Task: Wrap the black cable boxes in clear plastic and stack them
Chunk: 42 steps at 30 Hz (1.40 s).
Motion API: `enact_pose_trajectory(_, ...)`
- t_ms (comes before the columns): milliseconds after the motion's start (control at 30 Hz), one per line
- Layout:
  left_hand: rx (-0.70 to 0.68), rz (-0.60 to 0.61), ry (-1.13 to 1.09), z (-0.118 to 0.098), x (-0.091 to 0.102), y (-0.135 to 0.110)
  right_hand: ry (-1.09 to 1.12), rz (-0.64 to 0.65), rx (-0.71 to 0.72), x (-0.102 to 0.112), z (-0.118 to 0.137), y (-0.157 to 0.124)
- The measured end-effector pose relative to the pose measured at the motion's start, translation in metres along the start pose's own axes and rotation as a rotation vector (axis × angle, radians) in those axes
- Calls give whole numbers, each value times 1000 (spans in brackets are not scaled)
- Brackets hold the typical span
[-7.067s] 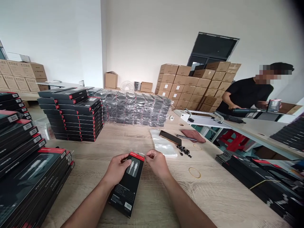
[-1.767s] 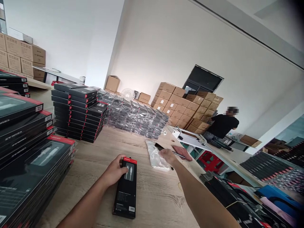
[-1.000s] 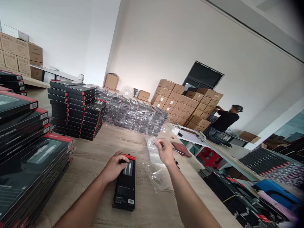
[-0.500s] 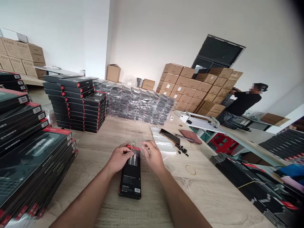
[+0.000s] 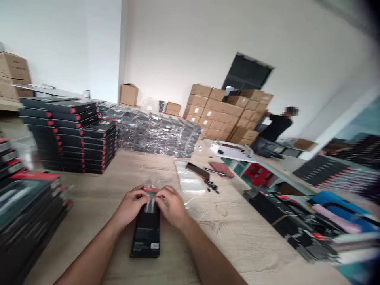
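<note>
A slim black box with a red top edge, a small window and a white barcode label lies on the table in front of me. My left hand grips its upper left edge, thumb on the front near the window. Closed at the upper right edge, my right hand has its thumb and fingertips against the box. Clear plastic film sticks out beyond the red end, between and past my fingers. Whether the film covers the whole box cannot be made out. The fingertips behind the box are hidden.
Black boxes are stacked at left, with plastic-wrapped packs behind. To the right lie clear bags, a dark phone-like slab, small black pieces and a rubber band. A person stands by cartons.
My right hand has come down from the plastic above onto the box's upper right edge, closer to my left hand. The view has turned right, shifting the scene leftward.
</note>
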<state>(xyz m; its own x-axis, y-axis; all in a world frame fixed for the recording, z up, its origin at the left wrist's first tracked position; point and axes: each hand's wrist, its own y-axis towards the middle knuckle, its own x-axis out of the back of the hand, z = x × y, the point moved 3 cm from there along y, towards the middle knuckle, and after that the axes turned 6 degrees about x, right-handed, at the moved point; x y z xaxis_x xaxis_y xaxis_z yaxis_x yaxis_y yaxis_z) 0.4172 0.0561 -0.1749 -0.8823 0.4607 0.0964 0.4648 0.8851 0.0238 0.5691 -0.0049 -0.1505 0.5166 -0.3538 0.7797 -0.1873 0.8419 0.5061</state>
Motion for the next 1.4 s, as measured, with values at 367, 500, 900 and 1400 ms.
enact_pose_trajectory(367, 72, 91, 47, 22, -1, 10, -109, 23, 37, -11, 4, -7)
enact_pose_trajectory(500, 130, 70, 109, 30, 1, 11, 54, -53, -108, -12, 0, -7)
enact_pose_trajectory(900, 105, 46, 258, 19, 2, 7, -76, -230, -102, 2, -11, -8)
enact_pose_trajectory(1400, 446, 530, -443, 4, -4, -22, 263, -417, -398, 2, -61, -8)
